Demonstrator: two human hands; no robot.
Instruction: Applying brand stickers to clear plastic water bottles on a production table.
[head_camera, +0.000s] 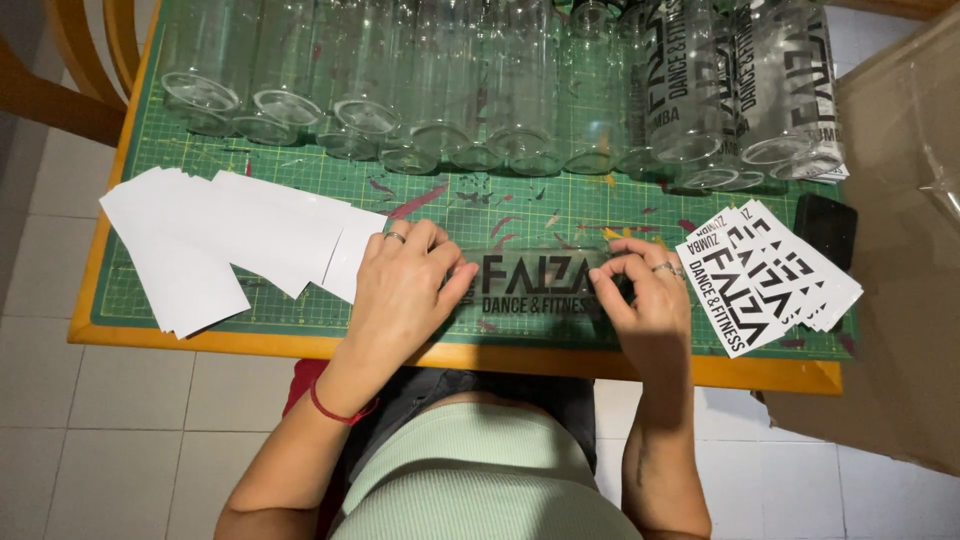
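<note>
**Clear lettered piece lies flat at the mat's near edge**

A clear lettered piece (535, 283) with black lettering lies flat on the green cutting mat (300, 170), lengthwise along its near edge, about midway between the left and right corners.

A glass (535, 285) lies on its side on the cutting mat (440, 190) just before me, near the front edge of the surface (500, 358), with my left hand (405, 285) on its left end and my right hand (645, 295) on its right end. To the left of my left hand a fan of paper sheets (225, 245) lies on the mat, and to the right of my right hand sits a stack of printed stickers (765, 275), with a small box (825, 228) just behind it. Behind everything a row of glasses (450, 120) runs across the mat's far side, and a cardboard box (900, 250) stands off the surface to the right.
</note>
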